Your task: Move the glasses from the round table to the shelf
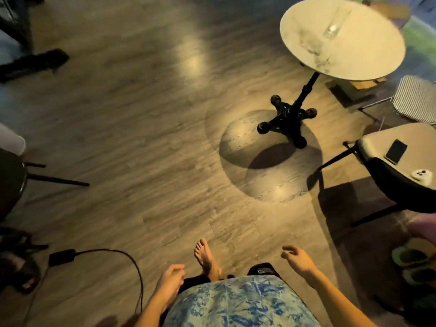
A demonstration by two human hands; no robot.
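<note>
A wood-plank floor fills most of the view, lit in warm patches. At the upper right stands the round table – pale top, single black post, four-footed black base – casting a round shadow on the boards below it. At the right edge, nearer the person, is a chair with a grey seat and thin dark legs.

The person's two bare forearms reach in from the bottom edge. The left hand hangs low with its fingers loosely curled and nothing in it. The right hand is raised a little further forward, fingers likewise relaxed and bent, also empty. Both are well apart from the table. A bare foot rests on the floor between them.

On the far part of the tabletop stands a clear glass, blurred – whether the smudged patch beside it is a second one I cannot tell. A dark phone lies flat on the chair seat, and a black power adapter with its cable lies on the floor at lower left
</note>
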